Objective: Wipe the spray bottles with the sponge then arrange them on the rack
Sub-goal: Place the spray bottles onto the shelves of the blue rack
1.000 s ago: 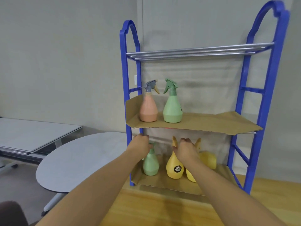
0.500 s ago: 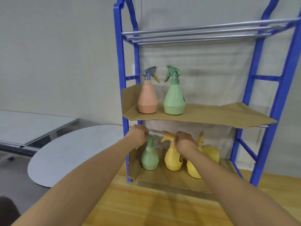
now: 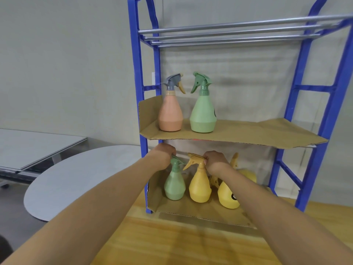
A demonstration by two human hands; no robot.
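A blue rack (image 3: pixel 332 100) stands on a wooden table. On its middle cardboard shelf (image 3: pixel 248 133) stand a pink spray bottle (image 3: pixel 170 113) and a green spray bottle (image 3: pixel 203 113). The bottom shelf holds a small green bottle (image 3: pixel 174 185), a yellow bottle (image 3: pixel 200 185) and two more yellow bottles (image 3: pixel 228 196) partly hidden behind my right arm. My left hand (image 3: pixel 162 156) grips the small green bottle's spray head. My right hand (image 3: pixel 215 162) grips the yellow bottle's spray head. No sponge is in view.
The wooden table (image 3: pixel 172 243) runs under the rack towards me. A grey oval table (image 3: pixel 80 178) and a grey rectangular table (image 3: pixel 28 144) stand lower at the left. The rack's top shelf is bare metal rods (image 3: pixel 238 33). A wall is close behind.
The view has moved closer to the rack. The yellow bottle under my right hand has turned, so its nozzle now points left and its black label no longer shows.
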